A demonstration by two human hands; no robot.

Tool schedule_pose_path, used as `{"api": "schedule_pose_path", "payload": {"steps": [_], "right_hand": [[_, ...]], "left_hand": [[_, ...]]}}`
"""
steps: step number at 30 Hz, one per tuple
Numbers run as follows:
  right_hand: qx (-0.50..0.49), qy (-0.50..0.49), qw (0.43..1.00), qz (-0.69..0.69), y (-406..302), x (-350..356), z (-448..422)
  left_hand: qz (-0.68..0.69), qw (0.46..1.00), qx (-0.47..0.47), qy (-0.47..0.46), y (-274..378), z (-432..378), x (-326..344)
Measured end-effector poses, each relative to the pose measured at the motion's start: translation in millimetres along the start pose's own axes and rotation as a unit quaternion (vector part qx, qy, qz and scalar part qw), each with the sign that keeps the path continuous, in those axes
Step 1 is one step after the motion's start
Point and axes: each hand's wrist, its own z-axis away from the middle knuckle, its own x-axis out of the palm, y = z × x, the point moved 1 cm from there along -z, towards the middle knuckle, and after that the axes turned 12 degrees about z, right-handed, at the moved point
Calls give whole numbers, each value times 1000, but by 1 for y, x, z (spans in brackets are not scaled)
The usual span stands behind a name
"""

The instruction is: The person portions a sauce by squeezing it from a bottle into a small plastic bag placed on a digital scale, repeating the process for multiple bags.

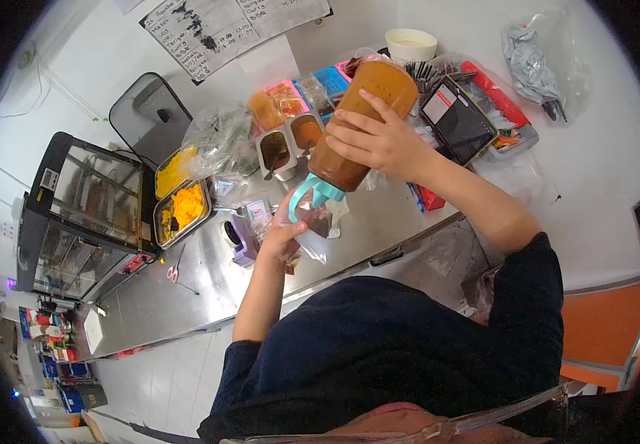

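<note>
My right hand (372, 133) grips a large clear squeeze bottle (378, 91) of brown-orange sauce, tipped with its turquoise cap (320, 191) downward. Under the spout my left hand (284, 233) holds a small clear plastic bag (317, 225). The bag looks partly dark inside; whether sauce is flowing is hard to tell. Just behind the cap stand two steel containers, one with orange sauce (306, 132) and one with dark sauce (274, 150), each with a utensil in it. Near my left hand sits a purple tape dispenser (242, 241).
Steel trays with orange food (187, 205) and yellow food (176, 173) stand left, beside a glass display warmer (95, 205). Scissors (174, 272) lie on the steel counter (148, 311). Filled plastic packets (278, 105) line the wall. At right is a tablet (459, 122).
</note>
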Motion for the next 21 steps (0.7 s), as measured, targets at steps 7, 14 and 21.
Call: {"api": "schedule_pose_path", "payload": {"steps": [7,14,21], "right_hand": [[200,-123,945,-230,-41,40,37],[588,-93,714,-370,-107,122,117],[612,-26,693,-380,-120,107,132]], "left_hand": [[-55,998,22,2,-7,-11,-21],[-424,900,95,33,-52,-40,-106],[-617,764,160,99,-73,-7,-166]]}}
